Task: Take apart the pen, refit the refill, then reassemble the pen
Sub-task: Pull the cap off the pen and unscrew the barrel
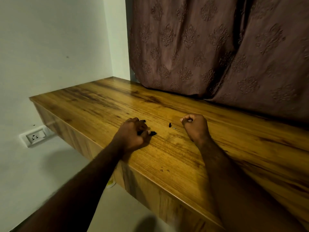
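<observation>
My left hand (133,133) rests on the wooden shelf (175,156) with its fingers closed around black pen parts. One black end (153,133) sticks out on the right of the fingers and another black end (143,121) shows above them. A small black pen piece (169,125) lies loose on the wood between my hands, with a tiny metal spring (174,128) just beside it. My right hand (195,127) is curled into a fist on the shelf to the right of these; I cannot see anything inside it.
A brown patterned curtain (217,47) hangs down onto the back of the shelf. A white wall (58,47) stands to the left, with a wall socket (36,135) below the shelf's left end. The shelf's front edge runs diagonally under my forearms.
</observation>
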Demonstrator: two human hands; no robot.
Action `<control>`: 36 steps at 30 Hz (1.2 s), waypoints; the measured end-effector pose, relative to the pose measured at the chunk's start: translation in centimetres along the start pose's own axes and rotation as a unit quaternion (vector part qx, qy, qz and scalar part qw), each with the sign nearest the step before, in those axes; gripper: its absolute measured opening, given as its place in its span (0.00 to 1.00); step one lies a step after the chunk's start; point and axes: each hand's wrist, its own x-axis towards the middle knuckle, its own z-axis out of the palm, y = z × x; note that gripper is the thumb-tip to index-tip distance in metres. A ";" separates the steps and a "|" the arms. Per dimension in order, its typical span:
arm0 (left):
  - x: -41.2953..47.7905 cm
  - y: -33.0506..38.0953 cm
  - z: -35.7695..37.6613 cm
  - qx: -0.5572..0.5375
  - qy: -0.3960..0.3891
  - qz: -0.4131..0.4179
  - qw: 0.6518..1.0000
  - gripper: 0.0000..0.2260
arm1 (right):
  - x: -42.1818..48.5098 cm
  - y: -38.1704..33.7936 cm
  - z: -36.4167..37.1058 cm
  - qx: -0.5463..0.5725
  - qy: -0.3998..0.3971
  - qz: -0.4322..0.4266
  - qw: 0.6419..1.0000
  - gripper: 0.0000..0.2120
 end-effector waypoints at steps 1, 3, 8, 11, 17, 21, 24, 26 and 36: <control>0.0 0.1 -0.1 -0.008 0.019 -0.023 1.000 0.13 | -0.2 -0.2 -0.1 0.009 0.021 -0.009 1.000 0.05; 0.2 -0.1 -0.4 -0.022 0.074 -0.082 0.994 0.10 | -0.7 -0.8 0.0 0.024 0.049 -0.039 0.998 0.05; 0.3 -1.4 -2.1 -0.149 0.236 -0.319 0.906 0.09 | -2.9 -3.1 2.0 0.041 -0.023 -0.124 0.991 0.08; 0.5 -1.7 -2.1 -0.190 0.233 -0.346 0.889 0.08 | -3.8 -3.6 3.5 -0.017 -0.146 -0.148 0.978 0.04; 1.9 -3.8 -2.8 -0.201 0.111 -0.313 0.922 0.08 | -3.7 -4.0 3.7 -0.094 -0.233 -0.150 0.956 0.14; 2.5 -4.5 -2.9 -0.202 0.025 -0.290 0.935 0.10 | -3.4 -4.0 3.2 -0.106 -0.241 -0.142 0.954 0.08; 2.7 -3.8 -3.2 -0.063 -0.033 -0.193 0.979 0.08 | -3.0 -3.7 2.6 -0.096 -0.241 -0.131 0.957 0.08; 2.7 -3.7 -3.2 -0.014 -0.046 -0.150 0.987 0.09 | -2.9 -3.4 2.4 -0.079 -0.249 -0.119 0.958 0.10; 2.1 -3.4 -2.9 0.041 0.057 -0.166 0.984 0.09 | -3.2 -3.3 1.8 0.107 -0.100 -0.048 0.988 0.06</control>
